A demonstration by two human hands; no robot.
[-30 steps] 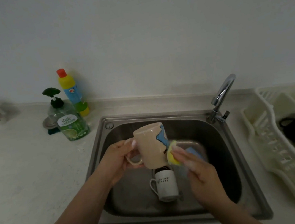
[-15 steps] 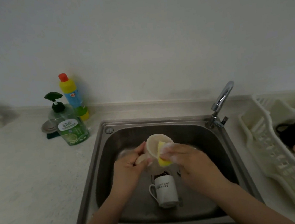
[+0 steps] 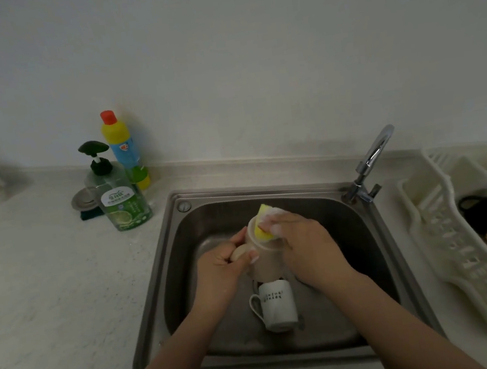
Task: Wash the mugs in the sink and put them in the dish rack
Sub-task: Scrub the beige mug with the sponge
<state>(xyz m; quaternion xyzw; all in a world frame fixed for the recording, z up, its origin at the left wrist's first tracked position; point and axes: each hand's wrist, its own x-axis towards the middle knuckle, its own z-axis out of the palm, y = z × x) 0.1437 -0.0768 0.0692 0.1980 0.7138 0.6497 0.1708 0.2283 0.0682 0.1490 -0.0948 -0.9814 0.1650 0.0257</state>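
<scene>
Sponge (image 3: 264,224) now at rim of beige mug (image 3: 264,257), no longer on its side.
Your left hand (image 3: 219,268) grips the handle, right hand (image 3: 299,240) pinches sponge; scrubbing continues, rack placement pending.

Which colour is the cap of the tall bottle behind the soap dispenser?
Red-orange cap, seen in the head view.

Dim, flat, greyish light — no clear source. Soft shadows pool in the sink (image 3: 360,249) right of the hands, a weak glint rides the tap (image 3: 376,149), and wide-angle bending curves the edges — far-left counter items look soft.
</scene>
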